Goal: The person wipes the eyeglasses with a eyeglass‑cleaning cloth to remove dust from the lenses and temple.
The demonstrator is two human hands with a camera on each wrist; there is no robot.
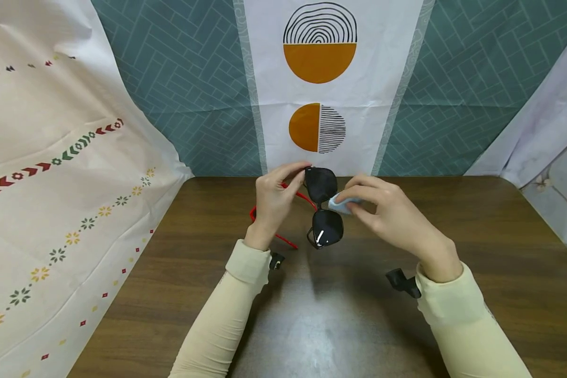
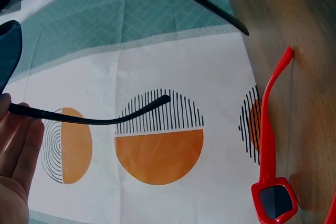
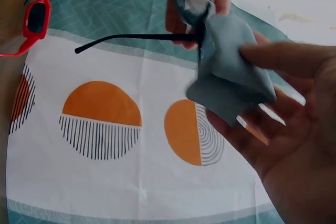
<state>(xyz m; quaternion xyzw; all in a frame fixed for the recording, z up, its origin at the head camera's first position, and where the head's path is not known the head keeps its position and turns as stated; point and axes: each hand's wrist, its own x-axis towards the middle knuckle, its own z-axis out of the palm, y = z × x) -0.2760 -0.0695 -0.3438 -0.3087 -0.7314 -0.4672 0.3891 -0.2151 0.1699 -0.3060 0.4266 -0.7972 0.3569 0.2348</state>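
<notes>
Hands [image 1: 273,198] [image 1: 381,206] in fingertip pinches: left on glossy, squarish-lensed black sunglasses [image 1: 328,227], right on folded pale-blue cloth [image 1: 340,206]

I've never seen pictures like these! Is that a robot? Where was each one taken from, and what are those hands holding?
No robot here, just a person using two bare hands. The widest picture comes from a camera on the person's head, looking forward and down. The other two come from little cameras, one worn on each wrist, so they see each hand's work up close.

Think of each hand as a grip. The left grip holds the black glasses above the table. The right grip pinches a pale blue cloth right by them. On the table lie some red glasses, partly hidden behind the left grip in the head picture.
</notes>
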